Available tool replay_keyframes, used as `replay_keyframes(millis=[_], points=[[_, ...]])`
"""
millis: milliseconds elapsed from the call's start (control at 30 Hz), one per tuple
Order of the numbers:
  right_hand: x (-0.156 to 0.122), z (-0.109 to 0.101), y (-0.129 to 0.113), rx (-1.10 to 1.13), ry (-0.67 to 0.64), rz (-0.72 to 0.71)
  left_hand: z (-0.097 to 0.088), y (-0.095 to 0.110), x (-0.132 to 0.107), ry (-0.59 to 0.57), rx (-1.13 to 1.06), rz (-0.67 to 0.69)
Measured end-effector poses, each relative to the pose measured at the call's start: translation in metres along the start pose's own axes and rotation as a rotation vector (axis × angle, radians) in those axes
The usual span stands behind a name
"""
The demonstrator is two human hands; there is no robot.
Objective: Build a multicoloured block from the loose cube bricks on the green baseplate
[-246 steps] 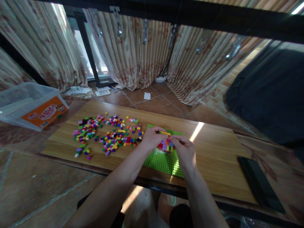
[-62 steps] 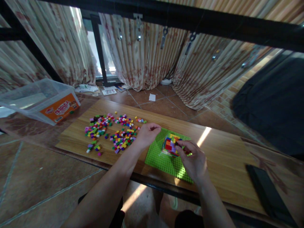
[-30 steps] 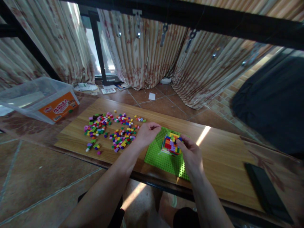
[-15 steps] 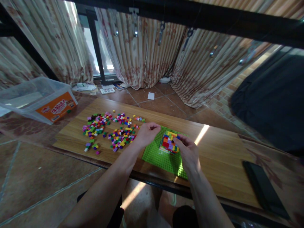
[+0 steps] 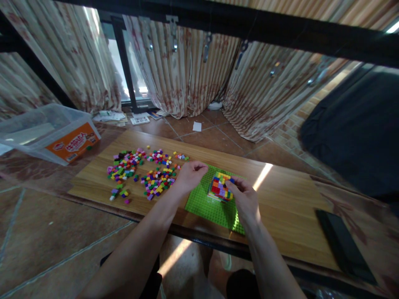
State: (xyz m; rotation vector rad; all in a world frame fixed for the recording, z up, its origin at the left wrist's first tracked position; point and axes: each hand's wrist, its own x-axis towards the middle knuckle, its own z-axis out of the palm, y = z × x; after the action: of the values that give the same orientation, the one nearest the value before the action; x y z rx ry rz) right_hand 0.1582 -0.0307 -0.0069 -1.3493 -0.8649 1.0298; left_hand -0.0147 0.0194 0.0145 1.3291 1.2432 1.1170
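Observation:
A small stack of many-coloured bricks (image 5: pixel 219 187) stands on a bright green studded baseplate (image 5: pixel 209 205) on the wooden board. My right hand (image 5: pixel 246 200) is pinched against the stack's right side, fingertips touching its top edge. My left hand (image 5: pixel 190 175) rests curled at the baseplate's left edge, fingers closed; what it holds, if anything, is hidden. Several loose bricks (image 5: pixel 146 174) in many colours lie scattered to the left of that hand.
A clear plastic tub with an orange label (image 5: pixel 52 135) sits at the far left. A black phone (image 5: pixel 344 246) lies at the right end of the wooden board (image 5: pixel 286 207). Curtains, a window and papers on the tiled floor are beyond.
My right hand has shifted up from the stack's lower right to its right top edge. My left hand has stayed curled at the baseplate's left edge. The view drifted slightly.

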Motion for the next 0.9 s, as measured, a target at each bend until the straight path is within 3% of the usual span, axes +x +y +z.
replay_keyframes(millis=[67,133,233,333,400,667,900], points=[[0.001,-0.004,0.0,-0.016,0.01,-0.035,-0.004,0.0,0.002,0.011,-0.037,-0.007],[0.004,-0.01,-0.003,-0.035,0.119,-0.103,-0.008,0.0,0.003,0.032,-0.07,-0.016],[0.005,-0.016,-0.011,-0.029,0.32,-0.264,-0.014,0.0,0.005,0.077,-0.098,-0.022],[-0.003,-0.01,-0.022,-0.07,0.385,-0.455,-0.02,0.0,0.005,0.109,-0.096,-0.024],[-0.016,-0.001,-0.026,-0.175,0.344,-0.547,-0.023,0.0,0.005,0.118,-0.092,-0.02],[-0.05,0.044,-0.013,-0.531,-0.216,-0.774,-0.037,0.001,0.002,0.157,-0.134,-0.02],[-0.047,0.06,-0.006,-0.675,-0.229,-0.79,-0.044,-0.003,0.004,0.164,-0.161,-0.008]])
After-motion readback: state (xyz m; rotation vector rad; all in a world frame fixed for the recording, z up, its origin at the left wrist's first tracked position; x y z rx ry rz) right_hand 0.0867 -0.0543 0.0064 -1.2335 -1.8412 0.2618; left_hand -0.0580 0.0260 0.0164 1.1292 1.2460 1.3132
